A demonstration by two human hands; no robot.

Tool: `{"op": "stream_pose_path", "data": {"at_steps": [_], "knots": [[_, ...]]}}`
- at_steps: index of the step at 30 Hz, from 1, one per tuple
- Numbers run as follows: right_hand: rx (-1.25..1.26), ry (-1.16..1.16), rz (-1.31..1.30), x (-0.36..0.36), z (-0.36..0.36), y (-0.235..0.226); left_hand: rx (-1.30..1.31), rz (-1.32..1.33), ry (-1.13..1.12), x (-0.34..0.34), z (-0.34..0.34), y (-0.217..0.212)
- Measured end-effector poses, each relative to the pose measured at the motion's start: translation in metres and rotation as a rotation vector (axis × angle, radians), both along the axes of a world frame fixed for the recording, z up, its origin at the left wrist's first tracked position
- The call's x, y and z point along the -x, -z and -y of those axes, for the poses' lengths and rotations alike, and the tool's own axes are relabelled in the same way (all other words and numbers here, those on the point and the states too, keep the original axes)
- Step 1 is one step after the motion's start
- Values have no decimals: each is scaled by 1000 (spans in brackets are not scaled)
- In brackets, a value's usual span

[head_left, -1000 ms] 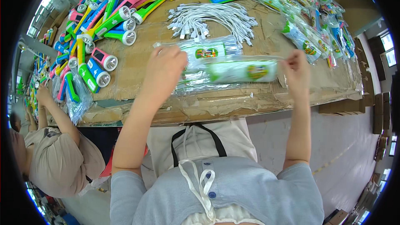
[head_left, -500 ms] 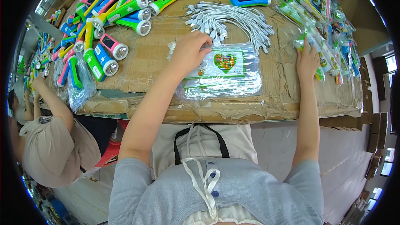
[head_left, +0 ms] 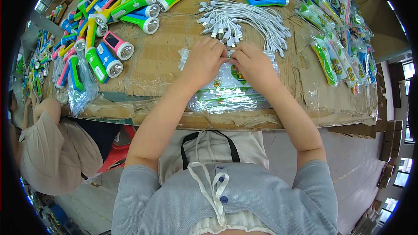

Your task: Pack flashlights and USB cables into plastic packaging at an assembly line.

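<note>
A stack of clear plastic bags (head_left: 228,100) with green-edged printed cards lies on the cardboard-covered table before me. At its far edge my left hand (head_left: 205,61) and my right hand (head_left: 256,66) come together, fingertips pinched on the top bag's edge. My fingers hide part of the colourful heart print, and the exact grip between them is small. Just beyond my hands is a bundle of white USB cables (head_left: 248,19), with several metal plugs close to my fingertips.
Several colourful flashlights (head_left: 135,11) are heaped at the far left and back. Bagged flashlights (head_left: 324,58) pile up on the right. The table's front cardboard edge (head_left: 244,123) is torn. On the left a co-worker in a beige top (head_left: 56,156) sits by a red chair (head_left: 116,159).
My right hand has left the bagged flashlights on the right and come to the bag stack's far edge, beside my left hand. The co-worker's arm has lowered.
</note>
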State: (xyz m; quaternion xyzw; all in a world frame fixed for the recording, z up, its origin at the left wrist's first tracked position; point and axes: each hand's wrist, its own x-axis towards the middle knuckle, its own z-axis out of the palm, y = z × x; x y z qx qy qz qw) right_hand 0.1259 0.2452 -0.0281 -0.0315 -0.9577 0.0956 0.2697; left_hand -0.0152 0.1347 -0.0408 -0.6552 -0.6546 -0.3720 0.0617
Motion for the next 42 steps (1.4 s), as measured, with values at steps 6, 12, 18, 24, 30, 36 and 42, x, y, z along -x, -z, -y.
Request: {"op": "stream_pose_path", "data": {"at_steps": [6,12,18,24,30,36,42], "knots": [[33,210,73,-39,-24,-4,104,-12,-71,28,19,-6],[238,9,68,-8,-5,-28,-32,-211,24,22,16,-11],[190,-15,266,23,-1,-29,-45,-166,6,18,16,-3],[166,-31,296,25,-10,-27,-48,-164,31,19,13,-1],[271,8,176,33,-8,-15,-35,-179,-1,19,8,5],[335,93,228,33,-18,-3,287,-372,79,-12,56,-34],[591,14,147,44,-56,-11,361,-28,67,-38,144,-44]]}}
